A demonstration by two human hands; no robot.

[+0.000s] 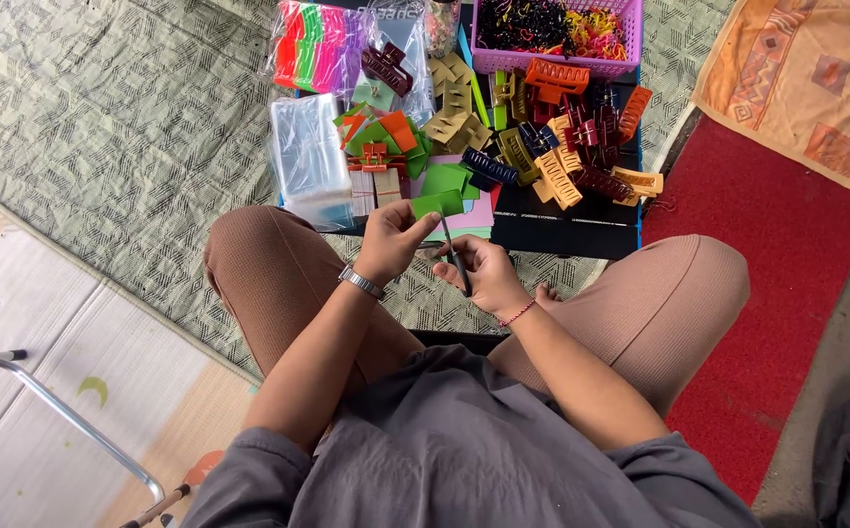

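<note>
Holding green card (432, 204) – left hand (392, 238) | right hand (483, 272) grips dark stick (455, 256) – near-upright

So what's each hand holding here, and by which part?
The left hand pinches a green card by its near edge. The right hand grips a thin dark tool around its lower half; what kind of tool cannot be told.

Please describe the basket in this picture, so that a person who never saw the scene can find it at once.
Look at the dark board covered with hair clips in front of the seated person. At its far edge stands the basket. It is the only pink, perforated container, filled with small hair ties.
</note>
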